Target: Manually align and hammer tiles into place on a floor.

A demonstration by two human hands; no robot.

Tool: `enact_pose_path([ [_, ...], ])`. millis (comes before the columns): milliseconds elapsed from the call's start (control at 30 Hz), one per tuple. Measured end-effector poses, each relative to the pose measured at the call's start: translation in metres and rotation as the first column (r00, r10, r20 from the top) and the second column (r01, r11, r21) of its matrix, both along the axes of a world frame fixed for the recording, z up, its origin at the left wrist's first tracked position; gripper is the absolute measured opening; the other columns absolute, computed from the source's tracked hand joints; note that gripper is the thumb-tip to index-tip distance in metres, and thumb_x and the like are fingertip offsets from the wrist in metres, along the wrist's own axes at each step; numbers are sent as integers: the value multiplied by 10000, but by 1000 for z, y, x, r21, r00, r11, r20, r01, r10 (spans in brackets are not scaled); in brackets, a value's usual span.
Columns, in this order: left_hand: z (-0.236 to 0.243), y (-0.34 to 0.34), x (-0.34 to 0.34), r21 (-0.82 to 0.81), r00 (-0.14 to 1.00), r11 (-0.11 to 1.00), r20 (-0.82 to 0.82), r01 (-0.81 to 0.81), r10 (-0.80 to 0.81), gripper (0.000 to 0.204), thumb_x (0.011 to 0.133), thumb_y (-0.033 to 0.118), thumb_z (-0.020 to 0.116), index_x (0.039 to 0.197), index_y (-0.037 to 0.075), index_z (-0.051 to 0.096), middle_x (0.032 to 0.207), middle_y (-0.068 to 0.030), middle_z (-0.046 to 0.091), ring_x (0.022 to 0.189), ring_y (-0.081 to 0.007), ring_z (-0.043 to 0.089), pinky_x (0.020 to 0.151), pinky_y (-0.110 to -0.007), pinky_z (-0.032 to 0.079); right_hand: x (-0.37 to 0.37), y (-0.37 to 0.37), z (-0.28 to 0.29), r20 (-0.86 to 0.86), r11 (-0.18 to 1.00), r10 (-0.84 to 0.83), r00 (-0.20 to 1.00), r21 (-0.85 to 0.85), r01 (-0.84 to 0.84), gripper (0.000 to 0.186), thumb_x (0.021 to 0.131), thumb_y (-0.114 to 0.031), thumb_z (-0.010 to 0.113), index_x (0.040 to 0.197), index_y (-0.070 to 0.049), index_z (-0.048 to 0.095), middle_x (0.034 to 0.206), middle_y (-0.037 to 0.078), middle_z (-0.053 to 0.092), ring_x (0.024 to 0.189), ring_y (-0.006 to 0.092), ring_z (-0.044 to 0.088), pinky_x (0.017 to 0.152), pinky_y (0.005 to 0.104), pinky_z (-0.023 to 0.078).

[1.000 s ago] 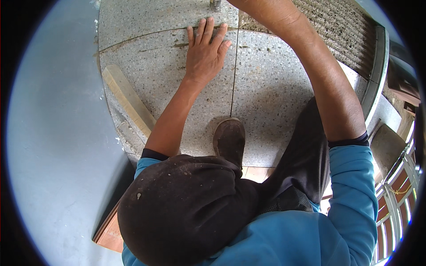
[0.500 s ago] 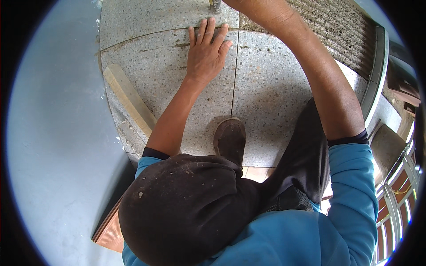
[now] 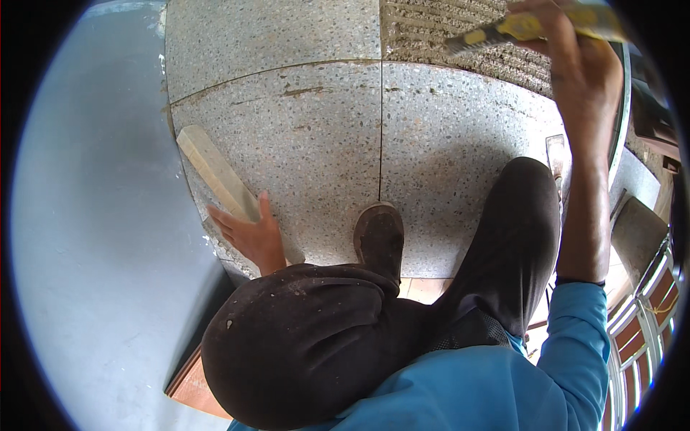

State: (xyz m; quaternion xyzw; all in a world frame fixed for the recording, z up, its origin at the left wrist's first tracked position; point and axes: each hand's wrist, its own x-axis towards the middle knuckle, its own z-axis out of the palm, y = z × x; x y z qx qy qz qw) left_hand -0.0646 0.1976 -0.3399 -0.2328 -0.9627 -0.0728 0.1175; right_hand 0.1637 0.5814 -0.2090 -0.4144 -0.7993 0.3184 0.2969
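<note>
My left hand (image 3: 253,241) reaches over a wooden bar (image 3: 215,169) lying at the left beside the wall; its thumb and fingers are apart. Whether the palm touches the wood I cannot tell. At the upper right my right hand (image 3: 586,86) is closed around a tool with a yellow-and-black handle (image 3: 521,26), held above the ridged mortar bed (image 3: 424,36). Motion blurs the tool, and its far end runs out past the rim of the picture. Below both hands lie grey speckled tiles (image 3: 316,144) with dark joints between them.
A blue-grey wall (image 3: 93,215) rises along the left. My shoe (image 3: 379,233) rests on the tiles, and my knee (image 3: 532,179) is bent at the right. A flat metal piece (image 3: 555,147) lies beside that knee. Farther right stands a white railing (image 3: 643,330).
My left hand has come off the tiles and drawn back down to the wooden bar. My right hand has swung to the right, bringing the yellow-and-black tool over the mortar.
</note>
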Motion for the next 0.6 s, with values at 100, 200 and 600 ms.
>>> enact_pose_path([
  [100, -8, -23, -4, -33, 950, 991, 282, -132, 136, 789, 917, 247, 739, 1533, -31, 332, 1518, -282, 397, 1386, -462, 401, 1159, -509, 327, 39, 20, -24, -68, 999, 44, 997, -7, -44, 269, 1080, -161, 526, 1222, -54, 728, 1135, 149, 746, 1038, 227, 743, 893, 344, 641],
  [200, -13, -20, -11, 22, 964, 1000, 266, -17, 10, 651, 921, 142, 708, 1468, -29, 398, 1406, -236, 452, 1281, -394, 495, 1079, -468, 412, 79, 25, -41, 182, 938, 41, 982, 331, -100, 254, 1060, -86, 544, 1243, -80, 719, 1144, 150, 738, 1048, 241, 743, 871, 349, 652],
  [600, -13, 63, 34, 89, 826, 909, 389, 406, -408, 804, 904, 110, 655, 1597, 30, 255, 1331, -317, 496, 1215, -487, 521, 1012, -525, 472, 122, 5, -59, -31, 993, -114, 993, -32, 113, 245, 1073, -150, 546, 1227, -91, 728, 1126, 154, 738, 1044, 259, 746, 870, 363, 654],
])
